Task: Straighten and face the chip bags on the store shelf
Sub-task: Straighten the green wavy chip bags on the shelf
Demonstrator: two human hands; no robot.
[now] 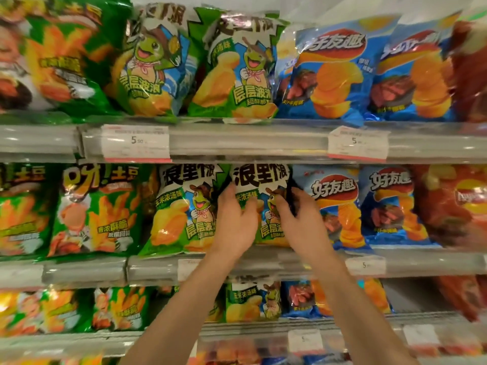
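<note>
A green chip bag with a cartoon turtle [261,180] stands upright on the middle shelf [263,267]. My left hand [234,222] grips its left edge and my right hand [300,222] grips its right edge, fingers curled around the sides. The hands hide much of the bag's lower half. A matching turtle bag [181,209] stands just to its left, leaning slightly. Blue chip bags [340,206] stand right beside it on the right.
Green fries bags [97,209] fill the middle shelf's left, red bags [453,204] the far right. The upper shelf [250,140] holds turtle, blue and green bags behind price tags [135,143]. A lower shelf [253,301] carries more bags.
</note>
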